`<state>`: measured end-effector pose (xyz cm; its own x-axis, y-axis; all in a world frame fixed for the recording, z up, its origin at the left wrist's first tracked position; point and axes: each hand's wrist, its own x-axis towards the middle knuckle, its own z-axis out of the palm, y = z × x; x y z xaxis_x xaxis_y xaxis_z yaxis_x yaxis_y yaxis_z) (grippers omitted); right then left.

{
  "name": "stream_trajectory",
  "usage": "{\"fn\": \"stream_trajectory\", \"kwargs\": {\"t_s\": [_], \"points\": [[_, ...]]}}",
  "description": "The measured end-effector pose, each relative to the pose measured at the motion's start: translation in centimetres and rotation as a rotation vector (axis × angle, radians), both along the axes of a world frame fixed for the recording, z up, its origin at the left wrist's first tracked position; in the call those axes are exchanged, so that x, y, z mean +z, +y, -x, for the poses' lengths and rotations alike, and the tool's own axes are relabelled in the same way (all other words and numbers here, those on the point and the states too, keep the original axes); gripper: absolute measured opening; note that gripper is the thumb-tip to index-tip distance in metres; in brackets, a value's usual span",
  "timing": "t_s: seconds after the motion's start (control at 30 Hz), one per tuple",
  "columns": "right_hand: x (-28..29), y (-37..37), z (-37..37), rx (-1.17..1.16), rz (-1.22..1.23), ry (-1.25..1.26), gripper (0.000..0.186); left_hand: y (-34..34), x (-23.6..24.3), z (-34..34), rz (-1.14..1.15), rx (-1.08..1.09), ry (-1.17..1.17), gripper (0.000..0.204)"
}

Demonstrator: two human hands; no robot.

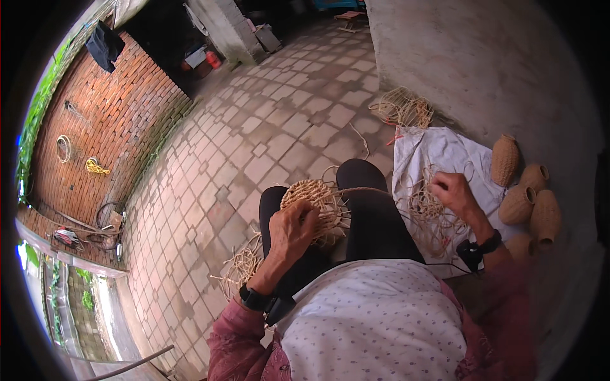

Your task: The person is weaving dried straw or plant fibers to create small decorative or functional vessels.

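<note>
Head view, looking straight down onto the lap. The left hand (291, 230) has its grip closed on the near edge of a round woven piece (312, 202), a half-made basket base of pale cane, thumb on top and fingers curled under. The piece sits just ahead of that grip, resting across the knees, loose spokes sticking out around its rim. One long strand (365, 188) runs from the piece away to the right, toward the other hand.

The right hand (452, 192) is out to the side, its grip pinched narrow on cane strands from a loose bundle (432, 216), which lies under and just below the fingers on a white cloth (445, 152) spread over the paved floor (254, 140). Beyond that grip, further right, a cluster of finished woven vases (524, 193) lies against the wall. Ahead of it, another tangle of cane (401, 108) sits on the paving. Below the left wrist, more loose strands (241, 263) lie on the floor beside the leg.
</note>
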<state>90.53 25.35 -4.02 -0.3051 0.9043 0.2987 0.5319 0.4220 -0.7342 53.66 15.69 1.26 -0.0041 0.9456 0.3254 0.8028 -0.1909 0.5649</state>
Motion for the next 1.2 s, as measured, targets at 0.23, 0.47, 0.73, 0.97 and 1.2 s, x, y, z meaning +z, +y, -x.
{"fn": "stream_trajectory", "kwargs": {"t_s": [0.23, 0.47, 0.73, 0.97, 1.2], "points": [[1.8, -4.1, 14.3, 0.526, -0.256, -0.023, 0.05, 2.7, 0.1, -0.1, -0.174, -0.089, 0.03, 0.015], [4.6, -5.9, 16.3, 0.449, -0.309, -0.61, 0.067, 3.2, 0.5, -0.5, -0.081, -0.163, 0.292, 0.025], [2.6, -1.5, 16.7, 0.572, 0.11, -0.298, 0.053, 1.1, 0.4, -1.3, -0.038, -0.271, 0.383, 0.06], [2.5, -2.4, 16.3, 0.377, -0.071, 0.009, 0.03, 1.5, -1.6, -0.9, -0.126, -0.118, 0.104, 0.054], [-0.2, -1.3, 14.0, 0.396, 0.414, 0.423, 0.017, 0.0, -0.5, -1.5, -0.047, -0.053, -0.019, 0.046]]}}
